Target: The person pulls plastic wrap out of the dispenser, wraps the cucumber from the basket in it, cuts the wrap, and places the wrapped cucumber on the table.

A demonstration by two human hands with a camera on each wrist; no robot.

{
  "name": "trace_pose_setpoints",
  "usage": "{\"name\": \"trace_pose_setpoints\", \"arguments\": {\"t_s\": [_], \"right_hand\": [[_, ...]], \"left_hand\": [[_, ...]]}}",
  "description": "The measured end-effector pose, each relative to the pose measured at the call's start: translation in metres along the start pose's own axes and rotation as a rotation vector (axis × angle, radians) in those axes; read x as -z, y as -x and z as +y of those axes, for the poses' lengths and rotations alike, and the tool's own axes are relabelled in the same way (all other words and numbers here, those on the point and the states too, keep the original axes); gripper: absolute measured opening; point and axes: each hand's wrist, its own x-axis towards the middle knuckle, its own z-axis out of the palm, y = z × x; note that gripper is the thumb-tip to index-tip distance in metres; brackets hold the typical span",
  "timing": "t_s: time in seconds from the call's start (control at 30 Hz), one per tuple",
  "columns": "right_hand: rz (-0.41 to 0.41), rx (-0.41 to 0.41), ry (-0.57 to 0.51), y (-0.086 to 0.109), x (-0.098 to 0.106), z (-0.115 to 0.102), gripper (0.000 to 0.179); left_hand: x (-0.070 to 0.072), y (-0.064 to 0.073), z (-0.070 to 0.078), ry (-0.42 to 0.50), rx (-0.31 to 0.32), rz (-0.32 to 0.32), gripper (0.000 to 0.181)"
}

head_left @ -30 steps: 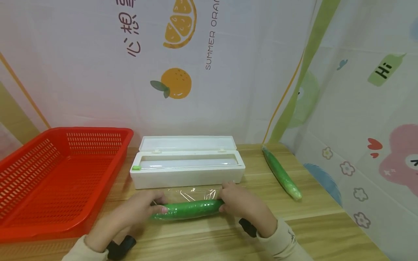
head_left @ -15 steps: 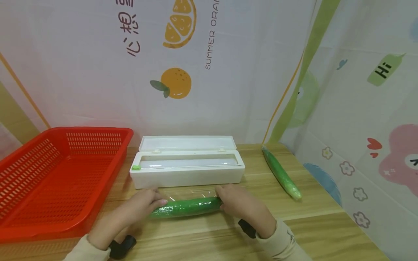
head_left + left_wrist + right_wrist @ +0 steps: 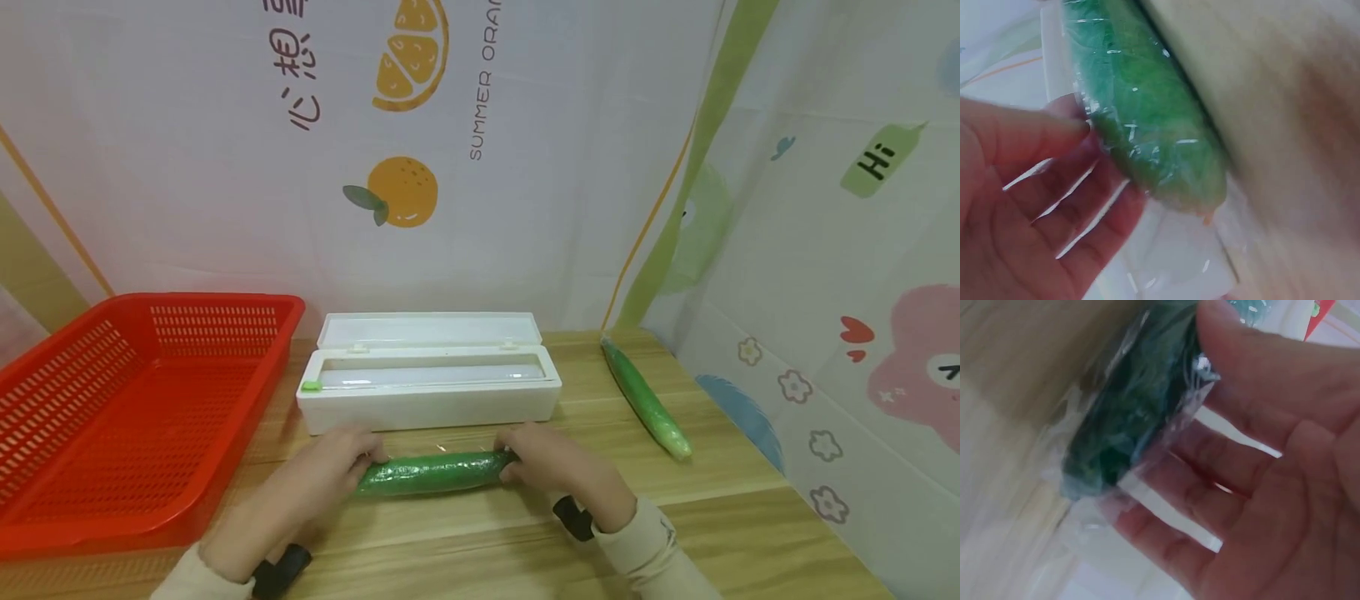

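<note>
A cucumber (image 3: pixel 435 473) wrapped in shiny cling film lies crosswise on the table in front of a white cling film box (image 3: pixel 431 410). My left hand (image 3: pixel 330 467) holds its left end; in the left wrist view the thumb (image 3: pixel 1035 134) touches the film and the other fingers reach beneath. At the cucumber's darker right end, my right hand (image 3: pixel 555 462) grips it between thumb and fingers. Loose film (image 3: pixel 1094 528) sticks out past that end in the right wrist view. Parts of both ends are hidden by the hands in the head view.
The box's lid (image 3: pixel 430 329) stands open at the back, and a green slider (image 3: pixel 311 386) sits at its left. A red plastic basket (image 3: pixel 247 417) stands at the left. Another cucumber (image 3: pixel 647 400) lies on the wooden table (image 3: pixel 465 554) at the right. Printed cloth hangs behind.
The cucumber has shifted slightly away from me, toward the box, with both hands on it. Less loose film shows between it and the box. The box, basket and other cucumber have stayed put.
</note>
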Motion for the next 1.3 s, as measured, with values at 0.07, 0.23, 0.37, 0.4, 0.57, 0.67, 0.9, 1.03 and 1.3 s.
{"name": "trace_pose_setpoints", "arguments": {"t_s": [0.07, 0.23, 0.37, 0.4, 0.57, 0.67, 0.9, 1.03, 1.3], "right_hand": [[-0.014, 0.002, -0.004, -0.001, 0.0, 0.002, 0.025], [-0.009, 0.005, 0.02, 0.0, 0.0, 0.004, 0.03], [-0.003, 0.002, 0.009, 0.0, 0.0, 0.006, 0.031], [-0.003, -0.006, -0.014, 0.0, 0.0, 0.007, 0.031], [0.007, -0.029, -0.144, -0.003, -0.002, 0.012, 0.021], [0.014, -0.021, -0.155, -0.004, -0.003, 0.014, 0.016], [0.03, -0.013, -0.128, -0.005, -0.004, 0.015, 0.018], [0.036, -0.014, -0.112, -0.005, -0.005, 0.015, 0.02], [0.052, -0.009, -0.112, -0.006, -0.006, 0.016, 0.023]], "left_hand": [[0.003, 0.002, 0.002, -0.017, 0.028, -0.026, 0.017], [0.005, 0.005, 0.006, -0.06, 0.075, -0.097, 0.018], [0.002, 0.006, 0.008, -0.076, 0.114, -0.121, 0.031], [0.001, 0.005, 0.008, -0.063, 0.133, -0.122, 0.033], [0.0, 0.003, 0.003, 0.018, 0.181, -0.125, 0.037], [0.0, 0.003, -0.001, 0.022, 0.144, -0.126, 0.037], [-0.002, 0.003, -0.008, 0.017, 0.071, -0.047, 0.023], [-0.002, 0.002, -0.009, 0.03, 0.07, -0.027, 0.017], [0.002, 0.004, -0.009, 0.033, 0.124, -0.062, 0.021]]}}
